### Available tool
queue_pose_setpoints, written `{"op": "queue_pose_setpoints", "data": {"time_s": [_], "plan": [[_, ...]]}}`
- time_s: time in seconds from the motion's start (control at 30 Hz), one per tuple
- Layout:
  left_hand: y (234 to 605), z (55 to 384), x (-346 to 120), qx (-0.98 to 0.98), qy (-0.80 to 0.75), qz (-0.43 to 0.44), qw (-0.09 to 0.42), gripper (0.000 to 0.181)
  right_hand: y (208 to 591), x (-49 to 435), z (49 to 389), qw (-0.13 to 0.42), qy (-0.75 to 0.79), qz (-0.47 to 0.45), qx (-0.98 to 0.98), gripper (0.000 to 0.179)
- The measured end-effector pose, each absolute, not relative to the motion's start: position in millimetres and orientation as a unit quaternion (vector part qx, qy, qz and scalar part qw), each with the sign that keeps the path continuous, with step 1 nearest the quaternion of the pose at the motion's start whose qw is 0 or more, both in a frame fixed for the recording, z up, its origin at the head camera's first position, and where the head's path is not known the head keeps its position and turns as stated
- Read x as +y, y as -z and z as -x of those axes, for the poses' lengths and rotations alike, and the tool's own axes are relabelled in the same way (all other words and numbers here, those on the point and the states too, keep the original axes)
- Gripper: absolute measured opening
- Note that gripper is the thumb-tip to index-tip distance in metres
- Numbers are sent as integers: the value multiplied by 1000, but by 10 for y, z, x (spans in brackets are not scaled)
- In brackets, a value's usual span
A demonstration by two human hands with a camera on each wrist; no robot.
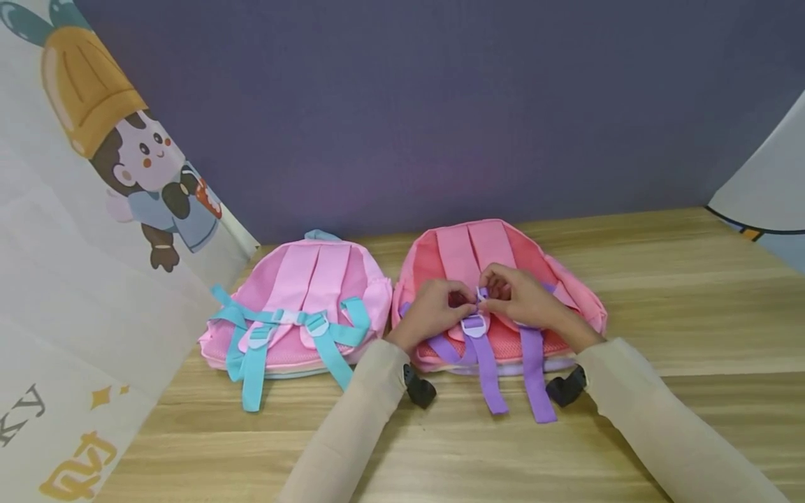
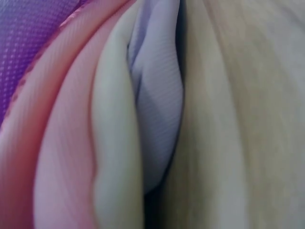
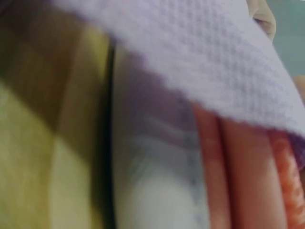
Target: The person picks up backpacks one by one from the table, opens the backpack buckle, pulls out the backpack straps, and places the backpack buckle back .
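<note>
A coral-pink backpack [image 1: 428,255] lies with its back panel and shoulder straps upward. Over its middle, my left hand [image 1: 437,307] and right hand [image 1: 518,297] meet, thumbs and fingers pinching a small white buckle [image 1: 481,294] on purple webbing. Fingers partly cover the buckle, so whether its halves are joined is not visible. Below the hands, a white strap adjuster [image 1: 474,325] and loose purple strap ends [image 1: 490,381] hang toward the front. The left wrist view shows the bag's layered pink side [image 2: 66,157]; a purple strap [image 3: 205,57] crosses the right wrist view close up.
To the left, touching or nearly touching, lies a light-pink backpack [image 1: 292,272] with turquoise straps [image 1: 254,374] and a white clip [image 1: 288,318] across its front. Both bags are on a wooden table [image 1: 692,300]. A dark panel [image 1: 440,112] stands behind, a printed white sheet [image 1: 56,279] at left.
</note>
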State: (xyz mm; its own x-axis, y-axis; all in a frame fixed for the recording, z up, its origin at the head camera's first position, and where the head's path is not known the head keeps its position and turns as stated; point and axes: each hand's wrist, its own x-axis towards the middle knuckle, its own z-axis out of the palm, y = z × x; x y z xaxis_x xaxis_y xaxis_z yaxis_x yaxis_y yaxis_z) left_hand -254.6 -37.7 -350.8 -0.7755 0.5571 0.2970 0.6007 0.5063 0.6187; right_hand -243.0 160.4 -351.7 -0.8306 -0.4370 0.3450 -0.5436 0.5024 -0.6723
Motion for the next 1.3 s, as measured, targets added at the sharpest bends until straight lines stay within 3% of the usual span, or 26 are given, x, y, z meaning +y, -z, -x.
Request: {"op": "queue_pose_setpoints", "data": {"time_s": [0.4, 0.8, 1.07, 1.3], "plan": [[3515, 2515, -343, -870, 365, 328, 39, 10, 3521, 1596, 2415, 66, -386, -278, -877, 36], [3526, 2521, -349, -861, 387, 327, 40, 8, 3526, 1603, 2416, 55, -407, -295, -863, 22], [3513, 2528, -374, -853, 409, 323, 16, 12, 3536, 1608, 2426, 61, -403, -295, -864, 21], [3517, 2539, -375, -855, 397, 333, 29, 8, 3533, 1605, 2434, 63, -400, -291, -867, 23]]}}
